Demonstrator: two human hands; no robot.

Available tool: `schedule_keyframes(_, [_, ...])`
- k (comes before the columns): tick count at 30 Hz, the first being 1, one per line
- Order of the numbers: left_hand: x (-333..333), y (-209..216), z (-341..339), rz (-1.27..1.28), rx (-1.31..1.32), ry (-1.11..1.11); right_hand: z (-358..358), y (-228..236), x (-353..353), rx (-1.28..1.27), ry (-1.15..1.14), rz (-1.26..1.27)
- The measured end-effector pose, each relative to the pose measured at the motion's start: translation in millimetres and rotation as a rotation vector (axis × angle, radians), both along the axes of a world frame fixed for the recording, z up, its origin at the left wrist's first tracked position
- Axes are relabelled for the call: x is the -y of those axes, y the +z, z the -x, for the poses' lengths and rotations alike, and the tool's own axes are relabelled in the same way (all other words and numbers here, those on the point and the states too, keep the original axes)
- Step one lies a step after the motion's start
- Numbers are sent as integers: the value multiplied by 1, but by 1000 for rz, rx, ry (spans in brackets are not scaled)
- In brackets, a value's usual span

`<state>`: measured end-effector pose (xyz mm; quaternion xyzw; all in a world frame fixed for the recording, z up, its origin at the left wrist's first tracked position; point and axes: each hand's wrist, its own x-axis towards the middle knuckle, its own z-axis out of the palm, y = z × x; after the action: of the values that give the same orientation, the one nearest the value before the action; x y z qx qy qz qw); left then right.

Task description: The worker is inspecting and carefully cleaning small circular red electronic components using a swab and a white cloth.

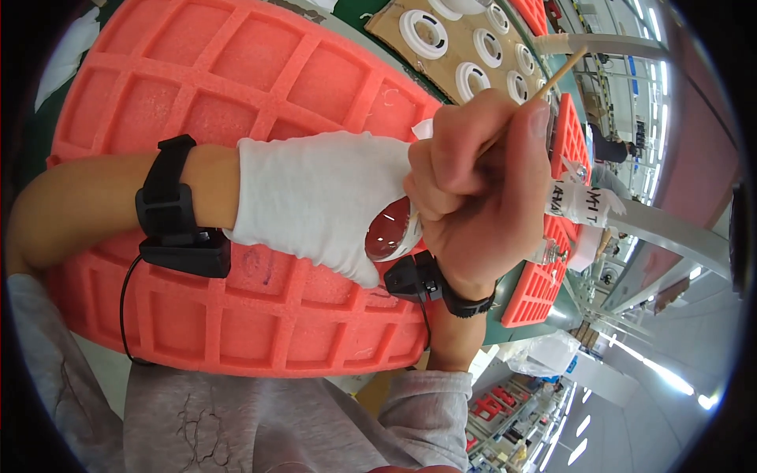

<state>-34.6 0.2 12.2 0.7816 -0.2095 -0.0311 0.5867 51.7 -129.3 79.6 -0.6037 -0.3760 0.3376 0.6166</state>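
Observation:
My left hand [323, 197], in a white glove, reaches in from the left over a red foam tray [256, 55]. It grips a round part [389, 232] with a glossy dark-red, dome-like face and a pale rim. My bare right hand [489, 181] is closed just in front of it, overlapping the gloved fingers. A thin wooden stick [563, 72] is pinched between its thumb and forefinger, one end pointing up and right. The stick's other end and most of the gloved fingertips are hidden behind the right hand. Both wrists wear black strapped devices.
The tray's many square pockets spread under both hands. Beyond it, a cardboard sheet [394, 38] carries several white rings [424, 35]. More red trays [532, 293] lie on the green bench to the right, near a grey metal post [670, 229] wrapped with white tape.

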Motion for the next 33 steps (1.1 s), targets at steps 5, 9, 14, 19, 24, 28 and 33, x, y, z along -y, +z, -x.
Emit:
schedule_keyframes(5, [-2,10,4,40,-217,-47,6,-3,-3,247,96,30])
schedule_keyframes(9, [-1,24,-2,-174,-297,-82,8,-6,5,265,77,20])
schedule_keyframes(14, [0,4,2,-81,42,26,-2,-12,20,108,105,9])
schedule_keyframes(19, [-4,11,1,-61,-6,-4,-1,-17,23,-21,142,-7])
schedule_keyframes(24, [-5,11,-1,105,-24,15,-4,-16,25,-123,189,-34])
schedule_keyframes(28, [4,9,0,103,-33,42,-5,-19,27,-210,227,-61])
schedule_keyframes(33, [9,3,-3,59,-102,28,-22,-17,19,-276,278,-96])
